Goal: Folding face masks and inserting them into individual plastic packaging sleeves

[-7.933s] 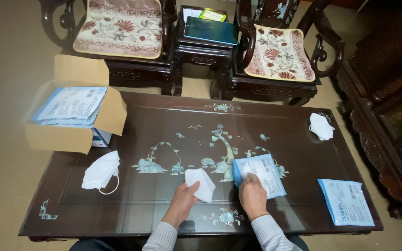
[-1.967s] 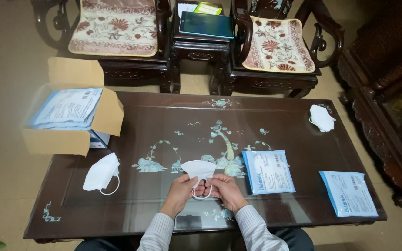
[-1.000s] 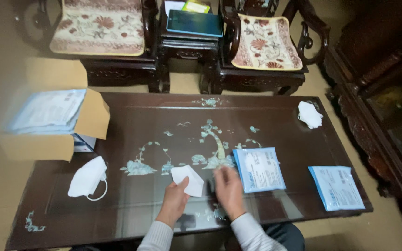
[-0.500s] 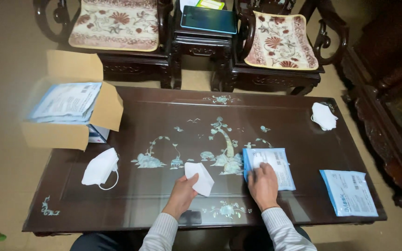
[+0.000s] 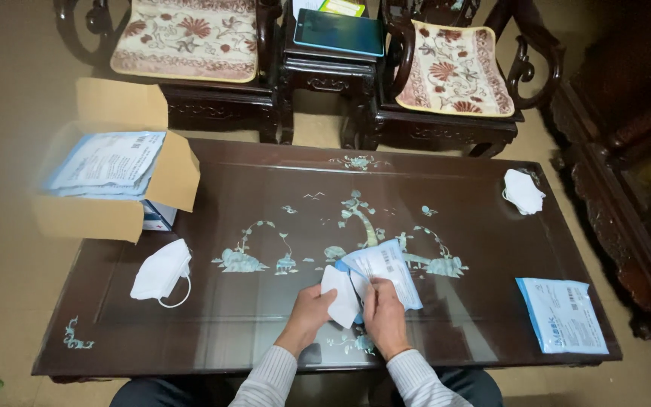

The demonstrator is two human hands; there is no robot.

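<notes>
My left hand holds a folded white face mask just above the dark inlaid table. My right hand grips the lower end of a blue and white plastic pouch, which lies tilted against the mask. The mask's edge meets the pouch's open end between both hands. Both hands are near the table's front edge, at its middle.
Another white mask lies at the left, a third mask at the far right. A stack of pouches sits front right. An open cardboard box with pouches stands on the left corner. Carved chairs stand behind.
My right hand has lifted the pouch from the table at the right and brought it leftward to the mask in my left hand.
</notes>
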